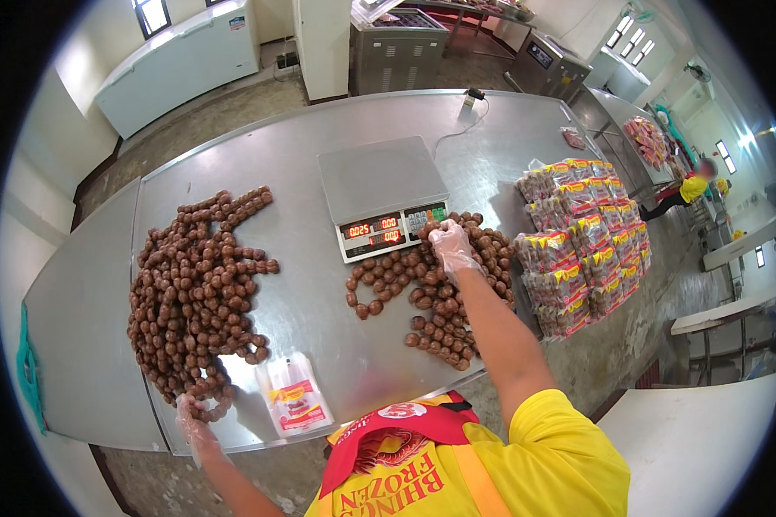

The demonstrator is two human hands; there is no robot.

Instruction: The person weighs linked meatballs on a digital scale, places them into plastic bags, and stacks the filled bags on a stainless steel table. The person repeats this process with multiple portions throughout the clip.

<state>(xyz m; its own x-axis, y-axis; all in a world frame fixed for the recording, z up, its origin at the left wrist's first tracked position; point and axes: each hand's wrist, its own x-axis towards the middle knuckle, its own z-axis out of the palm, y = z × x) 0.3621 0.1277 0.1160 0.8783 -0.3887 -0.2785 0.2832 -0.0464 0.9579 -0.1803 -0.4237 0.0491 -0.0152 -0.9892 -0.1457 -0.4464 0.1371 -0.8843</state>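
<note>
My left hand [194, 417], in a clear plastic glove, grips the near end of a large heap of linked round brown sausages [190, 291] on the left of the steel table. In a matching glove, my right hand [451, 244] has its fingers closed on links at the top of a second, smaller sausage pile [443, 297]. That pile lies in front of a digital scale [384, 184], whose flat pan carries nothing and whose red display is lit. Between the two piles, near the front edge, rests a stack of printed plastic bags [295, 397].
Filled printed packs [585, 249] are stacked on the table's right side. A small pack [573, 137] lies behind them, and a power adapter [473, 97] with a cord sits at the back edge. A chest freezer [181, 61] stands beyond; another person [688, 187] is far right.
</note>
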